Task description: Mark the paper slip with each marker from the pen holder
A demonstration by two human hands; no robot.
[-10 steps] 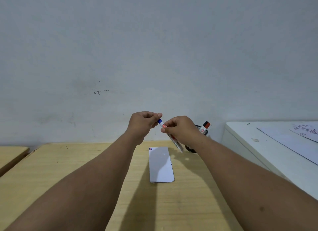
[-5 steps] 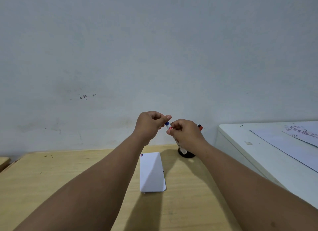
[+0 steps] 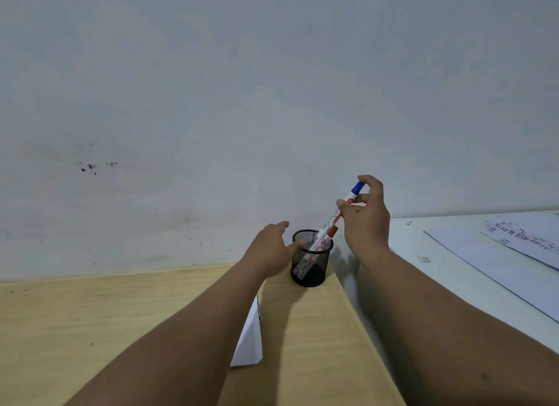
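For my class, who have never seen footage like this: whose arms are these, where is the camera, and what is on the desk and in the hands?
The camera sits on a person's head, looking forward and down, so the two bare arms are the wearer's own. The right hand holds a blue-capped marker, its lower end inside a black mesh pen holder that also contains a red marker. The left hand is open, its fingers touching the holder's rim. A white paper slip lies on the wooden desk, partly hidden by the left arm.

The black wire-mesh pen holder (image 3: 311, 259) stands at the far right corner of the pale wooden table (image 3: 90, 330), close under the grey wall (image 3: 242, 88); a blue-capped white marker (image 3: 329, 224) leans across its mouth beside a red-capped marker (image 3: 332, 232); the table's left stretch lies bare.
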